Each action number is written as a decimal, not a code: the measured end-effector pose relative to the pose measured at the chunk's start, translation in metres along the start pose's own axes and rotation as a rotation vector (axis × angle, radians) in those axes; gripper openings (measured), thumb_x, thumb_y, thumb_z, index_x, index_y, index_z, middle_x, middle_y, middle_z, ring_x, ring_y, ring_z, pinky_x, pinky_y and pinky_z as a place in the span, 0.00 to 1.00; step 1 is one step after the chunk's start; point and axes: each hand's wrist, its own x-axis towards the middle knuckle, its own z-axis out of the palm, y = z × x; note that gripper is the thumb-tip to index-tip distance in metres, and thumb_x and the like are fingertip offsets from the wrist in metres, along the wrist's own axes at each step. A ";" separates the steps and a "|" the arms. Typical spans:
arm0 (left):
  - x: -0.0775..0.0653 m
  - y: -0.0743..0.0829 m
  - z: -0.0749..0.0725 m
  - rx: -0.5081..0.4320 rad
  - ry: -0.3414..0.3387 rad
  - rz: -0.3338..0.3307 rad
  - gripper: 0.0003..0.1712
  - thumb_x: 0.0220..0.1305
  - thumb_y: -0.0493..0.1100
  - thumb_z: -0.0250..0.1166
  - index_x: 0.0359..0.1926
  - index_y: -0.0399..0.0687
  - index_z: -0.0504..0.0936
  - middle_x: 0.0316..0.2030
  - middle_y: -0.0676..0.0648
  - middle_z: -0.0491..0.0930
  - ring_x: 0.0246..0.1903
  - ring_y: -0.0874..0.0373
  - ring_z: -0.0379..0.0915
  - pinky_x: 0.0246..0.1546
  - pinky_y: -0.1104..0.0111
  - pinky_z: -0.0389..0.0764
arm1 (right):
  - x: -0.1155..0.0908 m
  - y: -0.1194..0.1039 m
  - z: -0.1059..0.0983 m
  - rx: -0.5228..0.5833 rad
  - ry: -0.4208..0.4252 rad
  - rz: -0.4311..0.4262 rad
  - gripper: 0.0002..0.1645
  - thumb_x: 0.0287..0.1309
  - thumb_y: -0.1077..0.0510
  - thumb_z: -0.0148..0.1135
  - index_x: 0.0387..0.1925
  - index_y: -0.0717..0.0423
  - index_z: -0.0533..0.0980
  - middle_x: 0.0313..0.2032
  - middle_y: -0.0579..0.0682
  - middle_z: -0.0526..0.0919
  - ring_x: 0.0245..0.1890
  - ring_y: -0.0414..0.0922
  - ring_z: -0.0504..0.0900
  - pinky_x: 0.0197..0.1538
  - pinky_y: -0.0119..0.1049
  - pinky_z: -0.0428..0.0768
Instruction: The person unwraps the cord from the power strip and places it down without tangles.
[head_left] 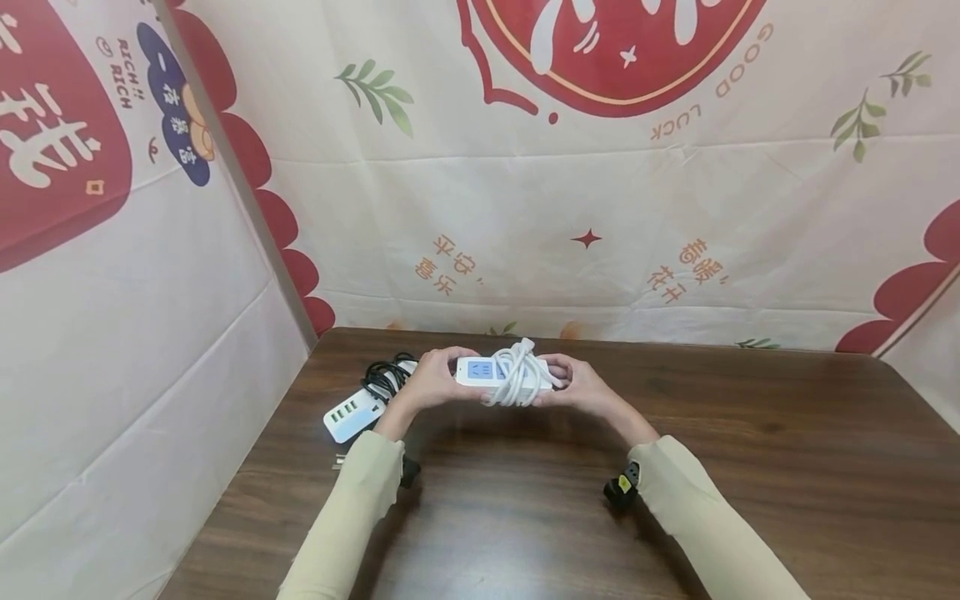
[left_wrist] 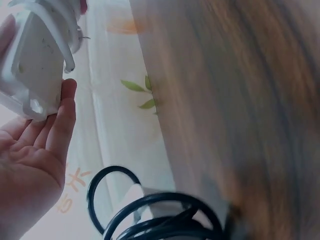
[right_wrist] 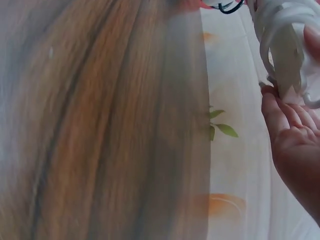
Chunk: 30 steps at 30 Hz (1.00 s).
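Between both hands is a white power strip (head_left: 480,370) with blue socket faces, its white cord (head_left: 517,375) wound round its right half. My left hand (head_left: 435,379) grips the strip's left end, thumb on the near side and fingers round the far side. At the other end my right hand (head_left: 581,385) holds the strip and the wound cord. The left wrist view shows the underside of the strip (left_wrist: 37,65) raised off the table. In the right wrist view, loops of cord (right_wrist: 272,35) hang round the strip beside my fingers.
A second white power strip (head_left: 352,417) with green-marked ports lies on the brown table (head_left: 750,467), left of my left hand. Its black cord (head_left: 386,377) is bundled on top. Printed cloth (head_left: 570,192) hangs behind the table and along its left side.
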 end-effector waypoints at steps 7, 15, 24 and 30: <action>-0.003 0.001 0.001 -0.064 0.025 -0.013 0.34 0.30 0.47 0.79 0.45 0.44 0.79 0.35 0.50 0.81 0.33 0.60 0.74 0.36 0.68 0.73 | -0.003 -0.003 -0.017 0.047 -0.065 -0.021 0.38 0.50 0.61 0.65 0.58 0.74 0.60 0.56 0.72 0.67 0.56 0.57 0.70 0.47 0.31 0.74; -0.007 0.010 -0.005 -0.090 0.030 -0.007 0.32 0.33 0.43 0.78 0.45 0.42 0.79 0.36 0.48 0.81 0.34 0.60 0.74 0.36 0.68 0.73 | 0.012 -0.004 -0.023 0.185 -0.004 0.040 0.32 0.60 0.59 0.56 0.61 0.71 0.58 0.58 0.66 0.67 0.50 0.39 0.75 0.53 0.39 0.71; -0.021 0.038 -0.018 -0.124 -0.005 -0.035 0.31 0.37 0.37 0.76 0.47 0.34 0.77 0.38 0.42 0.80 0.35 0.59 0.73 0.39 0.67 0.73 | 0.032 -0.004 -0.014 0.051 0.008 0.028 0.34 0.57 0.55 0.60 0.62 0.64 0.62 0.59 0.61 0.68 0.55 0.48 0.71 0.51 0.35 0.73; -0.015 0.015 -0.013 -0.174 -0.021 0.006 0.32 0.35 0.37 0.77 0.47 0.36 0.77 0.37 0.44 0.80 0.34 0.61 0.73 0.37 0.68 0.73 | 0.037 -0.001 -0.013 0.242 -0.082 0.057 0.31 0.58 0.62 0.56 0.63 0.64 0.61 0.59 0.59 0.68 0.51 0.44 0.75 0.50 0.36 0.74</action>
